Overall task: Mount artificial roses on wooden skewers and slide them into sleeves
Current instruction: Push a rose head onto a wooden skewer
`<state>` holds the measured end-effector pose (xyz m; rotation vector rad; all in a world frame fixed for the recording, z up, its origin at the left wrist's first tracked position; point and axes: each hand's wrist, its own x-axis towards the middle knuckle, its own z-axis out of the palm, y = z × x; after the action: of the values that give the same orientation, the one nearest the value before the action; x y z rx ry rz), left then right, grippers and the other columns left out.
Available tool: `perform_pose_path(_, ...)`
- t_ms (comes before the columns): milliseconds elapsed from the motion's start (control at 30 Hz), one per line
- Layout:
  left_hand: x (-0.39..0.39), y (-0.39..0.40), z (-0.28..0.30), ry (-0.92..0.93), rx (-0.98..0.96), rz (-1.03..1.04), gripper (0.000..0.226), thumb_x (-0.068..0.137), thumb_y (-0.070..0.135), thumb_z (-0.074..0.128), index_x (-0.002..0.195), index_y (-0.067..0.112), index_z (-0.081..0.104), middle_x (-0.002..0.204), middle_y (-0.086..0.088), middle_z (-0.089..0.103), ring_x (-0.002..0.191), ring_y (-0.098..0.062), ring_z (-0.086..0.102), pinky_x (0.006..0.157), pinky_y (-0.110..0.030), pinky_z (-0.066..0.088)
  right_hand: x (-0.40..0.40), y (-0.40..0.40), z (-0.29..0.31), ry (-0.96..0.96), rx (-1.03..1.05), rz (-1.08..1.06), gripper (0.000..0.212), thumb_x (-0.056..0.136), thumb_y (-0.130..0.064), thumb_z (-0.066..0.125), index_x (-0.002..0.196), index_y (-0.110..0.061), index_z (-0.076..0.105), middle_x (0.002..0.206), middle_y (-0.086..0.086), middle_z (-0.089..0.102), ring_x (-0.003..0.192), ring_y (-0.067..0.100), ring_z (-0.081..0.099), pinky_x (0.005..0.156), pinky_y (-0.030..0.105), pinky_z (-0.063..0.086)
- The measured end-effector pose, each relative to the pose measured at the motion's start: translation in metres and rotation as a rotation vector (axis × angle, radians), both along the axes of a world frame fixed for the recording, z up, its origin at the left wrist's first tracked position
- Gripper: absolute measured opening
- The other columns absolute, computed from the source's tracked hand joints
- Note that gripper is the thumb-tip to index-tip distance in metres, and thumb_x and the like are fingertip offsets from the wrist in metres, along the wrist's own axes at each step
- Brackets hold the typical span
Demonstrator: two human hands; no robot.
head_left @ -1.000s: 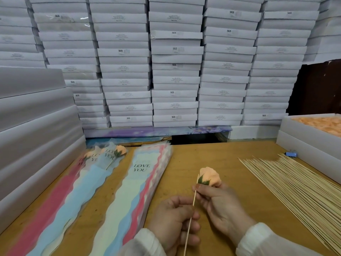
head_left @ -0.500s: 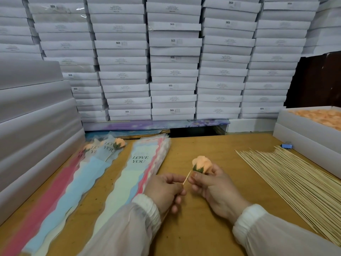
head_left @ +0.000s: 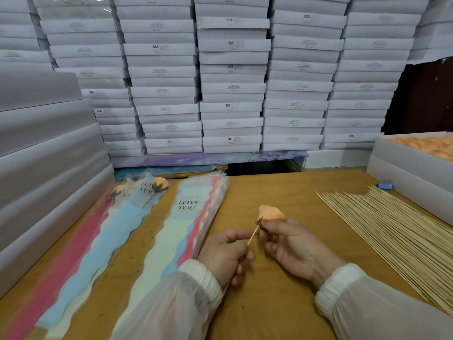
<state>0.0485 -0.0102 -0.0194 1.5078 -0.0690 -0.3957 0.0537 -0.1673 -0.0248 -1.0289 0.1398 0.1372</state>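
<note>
An orange artificial rose (head_left: pixel 271 213) with green sepals is pinched at its base by my right hand (head_left: pixel 294 246) above the wooden table. My left hand (head_left: pixel 225 253) grips a wooden skewer (head_left: pixel 253 234) whose tip meets the rose's underside; most of the skewer is hidden in that fist. A stack of "LOVE YOU" sleeves (head_left: pixel 186 217) lies left of my hands. Further left lie sleeves that hold finished roses (head_left: pixel 160 184).
Loose skewers (head_left: pixel 392 231) are spread in a wide pile on the right. A white box of orange rose heads (head_left: pixel 426 146) stands at the far right, with a small blue object (head_left: pixel 384 185) beside it. White boxes (head_left: pixel 230 82) are stacked along the back and the left.
The skewer went from upright, beside the rose, to a slant with its tip at the rose's base. My left hand slid up near the tip. Both hands moved slightly away from me.
</note>
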Motion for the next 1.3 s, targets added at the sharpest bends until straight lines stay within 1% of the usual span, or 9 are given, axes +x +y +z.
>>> perform_pose_path(100, -0.0019, 0.0014, -0.0016, -0.002, -0.013, -0.004, 0.035, 0.084, -0.007, 0.046, 0.103, 0.013, 0.066, 0.061, -0.006, 0.064, 0.032, -0.01, 0.036, 0.031, -0.015, 0.027, 0.0021, -0.0006, 0.0008, 0.004, 0.043, -0.025, 0.021, 0.088, -0.007, 0.057, 0.108, -0.002, 0.055, 0.083, 0.009, 0.064, 0.059, 0.013, 0.06, 0.042, 0.019, 0.038)
perform_pose_path(200, -0.0025, 0.0021, -0.0027, 0.001, -0.038, 0.0, 0.033, 0.085, -0.007, 0.047, 0.101, 0.013, 0.068, 0.062, -0.006, 0.064, 0.033, -0.01, 0.036, 0.032, -0.014, 0.027, 0.0032, -0.0015, -0.0006, 0.007, 0.057, -0.072, 0.024, 0.094, -0.012, 0.052, 0.114, 0.0, 0.054, 0.087, 0.011, 0.066, 0.061, 0.013, 0.06, 0.043, 0.018, 0.04)
perform_pose_path(367, -0.0012, 0.0025, -0.0033, 0.0, -0.084, -0.011, 0.021, 0.092, 0.001, 0.05, 0.105, 0.01, 0.066, 0.055, -0.004, 0.06, 0.031, -0.009, 0.034, 0.031, -0.013, 0.025, 0.0074, -0.005, -0.0044, 0.008, 0.101, -0.119, 0.025, 0.093, -0.016, 0.055, 0.112, 0.0, 0.058, 0.09, 0.014, 0.068, 0.068, 0.017, 0.064, 0.05, 0.022, 0.052)
perform_pose_path(467, -0.0005, 0.0029, -0.0039, -0.006, -0.086, -0.012, 0.022, 0.093, 0.001, 0.049, 0.106, 0.009, 0.065, 0.052, -0.003, 0.058, 0.03, -0.008, 0.033, 0.031, -0.012, 0.025, 0.0088, -0.0054, -0.0067, 0.008, 0.109, -0.118, 0.023, 0.092, -0.019, 0.056, 0.108, -0.002, 0.059, 0.089, 0.014, 0.07, 0.068, 0.018, 0.067, 0.051, 0.024, 0.054)
perform_pose_path(567, -0.0007, 0.0028, -0.0035, -0.005, -0.093, -0.021, 0.023, 0.094, 0.001, 0.048, 0.105, 0.011, 0.065, 0.051, -0.003, 0.057, 0.03, -0.008, 0.033, 0.031, -0.013, 0.026, 0.0091, -0.005, -0.008, -0.004, 0.161, -0.106, 0.027, 0.092, -0.016, 0.056, 0.111, 0.003, 0.057, 0.088, 0.017, 0.069, 0.067, 0.019, 0.069, 0.054, 0.026, 0.056)
perform_pose_path(700, -0.0009, 0.0021, -0.0042, -0.01, -0.077, -0.021, 0.025, 0.094, 0.003, 0.048, 0.105, 0.016, 0.067, 0.05, -0.002, 0.057, 0.03, -0.008, 0.034, 0.031, -0.014, 0.027, 0.0078, -0.005, -0.0072, -0.002, 0.187, -0.098, 0.026, 0.093, -0.013, 0.055, 0.111, 0.005, 0.055, 0.088, 0.02, 0.068, 0.071, 0.022, 0.069, 0.057, 0.028, 0.058)
perform_pose_path(933, 0.0004, 0.0013, -0.0068, -0.025, -0.081, -0.023, 0.026, 0.093, 0.002, 0.048, 0.107, 0.014, 0.067, 0.051, -0.003, 0.057, 0.03, -0.008, 0.033, 0.031, -0.013, 0.027, 0.0063, -0.0034, -0.004, 0.014, 0.198, -0.109, 0.027, 0.093, -0.014, 0.055, 0.114, 0.004, 0.054, 0.091, 0.021, 0.067, 0.069, 0.023, 0.07, 0.056, 0.029, 0.057)
perform_pose_path(1100, -0.0005, 0.0017, -0.0055, -0.03, -0.086, -0.035, 0.027, 0.094, 0.002, 0.048, 0.106, 0.014, 0.068, 0.052, -0.004, 0.056, 0.03, -0.009, 0.032, 0.031, -0.013, 0.027, 0.0058, -0.0035, -0.003, 0.012, 0.211, -0.11, 0.025, 0.093, -0.014, 0.055, 0.11, 0.005, 0.055, 0.083, 0.02, 0.069, 0.066, 0.022, 0.07, 0.055, 0.029, 0.058)
perform_pose_path(1300, -0.001, 0.0026, -0.0041, -0.023, -0.056, -0.048, 0.026, 0.094, 0.004, 0.049, 0.106, 0.017, 0.068, 0.051, -0.002, 0.056, 0.03, -0.008, 0.033, 0.031, -0.014, 0.028, 0.0062, -0.0045, -0.003, 0.024, 0.22, -0.115, 0.028, 0.092, -0.013, 0.056, 0.113, 0.004, 0.053, 0.085, 0.021, 0.07, 0.069, 0.023, 0.071, 0.054, 0.029, 0.058)
